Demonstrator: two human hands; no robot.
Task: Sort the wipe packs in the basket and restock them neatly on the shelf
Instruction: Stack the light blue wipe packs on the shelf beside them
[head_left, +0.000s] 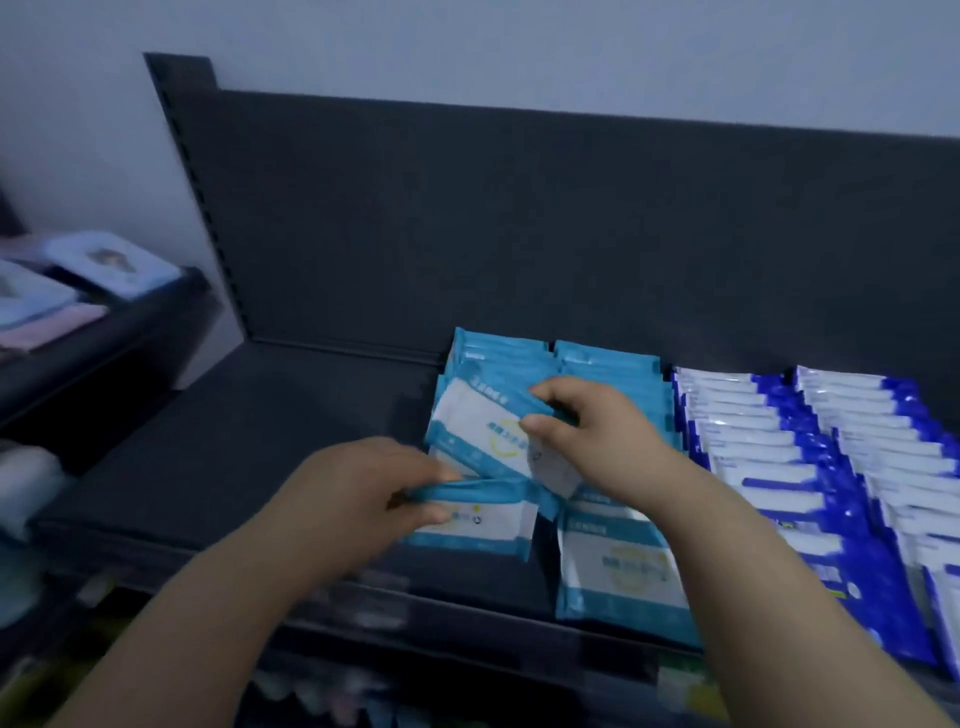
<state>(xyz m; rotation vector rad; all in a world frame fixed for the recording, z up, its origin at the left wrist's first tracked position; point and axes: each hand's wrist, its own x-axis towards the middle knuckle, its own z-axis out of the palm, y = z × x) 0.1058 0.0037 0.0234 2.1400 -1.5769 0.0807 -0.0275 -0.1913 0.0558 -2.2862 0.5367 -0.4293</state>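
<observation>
Single head-worn wide-angle view, looking forward and down at a dark shelf (234, 441).
The camera sits close above the shelf's near edge, slightly tilted, so the back panel (519, 234) slopes down to the right. Both forearms enter from the near side; the left hand (358, 499) and right hand (597, 441) grip teal wipe packs (483, 431) mid-frame. The far left is blurred.

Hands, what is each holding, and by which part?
Left hand grips the lower teal pack by its top edge; right hand pinches the upper teal pack at its right edge.
</observation>
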